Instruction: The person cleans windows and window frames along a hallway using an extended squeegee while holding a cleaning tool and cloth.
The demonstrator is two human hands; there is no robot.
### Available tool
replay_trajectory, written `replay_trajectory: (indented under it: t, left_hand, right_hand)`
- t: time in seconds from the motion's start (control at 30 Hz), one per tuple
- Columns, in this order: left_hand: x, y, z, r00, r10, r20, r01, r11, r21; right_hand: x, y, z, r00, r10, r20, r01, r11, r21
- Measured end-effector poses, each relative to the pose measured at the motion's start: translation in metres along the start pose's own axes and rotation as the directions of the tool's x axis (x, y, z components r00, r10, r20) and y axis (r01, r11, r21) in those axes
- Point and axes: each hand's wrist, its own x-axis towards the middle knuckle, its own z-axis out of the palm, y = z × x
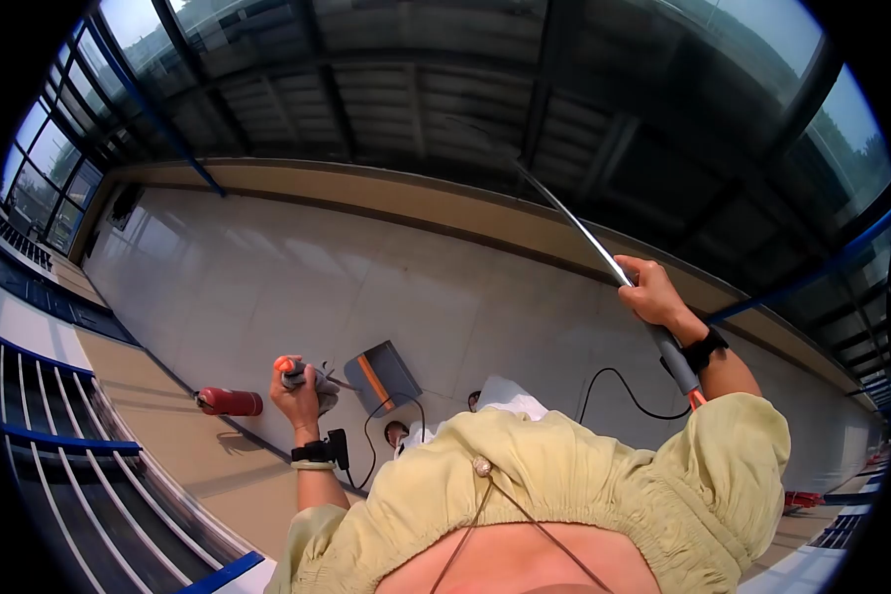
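My right hand is closed round a long metal pole, with a grey grip below the hand. The pole slants up and left toward the dark window glass; its far end is hard to make out against the glass. At the lower left, my left hand is closed round a grey thing with an orange end, partly hidden by the fingers. Beside it is a grey dustpan with an orange stripe, low over the floor. A black band sits on each wrist.
A red fire extinguisher is left of my left hand, near the tan wall base. A black cable loops beside my body. White railings with blue bars line the lower left. A tan ledge runs under the windows.
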Motion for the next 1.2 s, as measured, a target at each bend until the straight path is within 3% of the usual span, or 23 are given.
replay_trajectory:
  t: [0.1,0.17,0.4,0.63,0.73,0.87,0.93,1.03,1.1,1.17,1.2]
  left_hand:
    - [0.046,-0.032,-0.01,0.999,0.007,0.033,-0.004,0.996,-0.084]
    - [0.074,-0.044,-0.009,0.995,0.043,0.085,-0.037,0.996,-0.076]
    - [0.116,-0.091,-0.027,0.977,0.088,0.195,-0.054,0.984,-0.171]
    - [0.127,-0.096,-0.015,0.986,0.047,0.163,-0.011,0.976,-0.217]
    - [0.134,-0.082,-0.016,0.99,0.033,0.137,-0.01,0.986,-0.164]
    - [0.144,-0.057,-0.006,0.991,-0.015,0.131,0.032,0.991,-0.132]
    - [0.147,-0.047,0.009,0.99,-0.011,0.142,0.028,0.992,-0.121]
    - [0.153,-0.051,0.023,0.986,-0.017,0.164,0.024,0.999,-0.041]
    - [0.156,-0.065,0.03,0.987,0.007,0.163,-0.006,1.0,-0.004]
    - [0.161,-0.081,0.039,0.987,-0.002,0.162,0.0,1.0,0.01]
    - [0.163,-0.09,0.039,0.985,-0.021,0.172,0.016,0.999,0.033]
  right_hand:
    - [-0.026,-0.068,0.029,0.993,-0.038,-0.113,0.026,0.994,-0.106]
    - [-0.029,-0.076,0.037,0.942,-0.246,-0.23,0.21,0.963,-0.171]
    - [-0.014,-0.112,0.086,0.982,-0.054,-0.18,0.026,0.988,-0.155]
    - [0.072,-0.028,0.135,0.997,0.061,-0.05,-0.072,0.966,-0.25]
    - [0.108,-0.01,0.149,0.976,0.204,0.074,-0.192,0.971,-0.143]
    - [0.136,0.065,0.181,0.996,0.082,0.021,-0.077,0.982,-0.173]
    - [0.142,0.074,0.188,0.936,0.301,0.185,-0.28,0.951,-0.132]
    - [0.145,0.138,0.238,0.763,0.55,0.338,-0.6,0.798,0.054]
    - [0.15,0.157,0.268,0.742,0.604,0.289,-0.655,0.746,0.121]
    - [0.144,0.127,0.266,0.813,0.573,0.103,-0.582,0.803,0.125]
    - [0.14,0.116,0.262,0.837,0.539,0.098,-0.548,0.825,0.138]
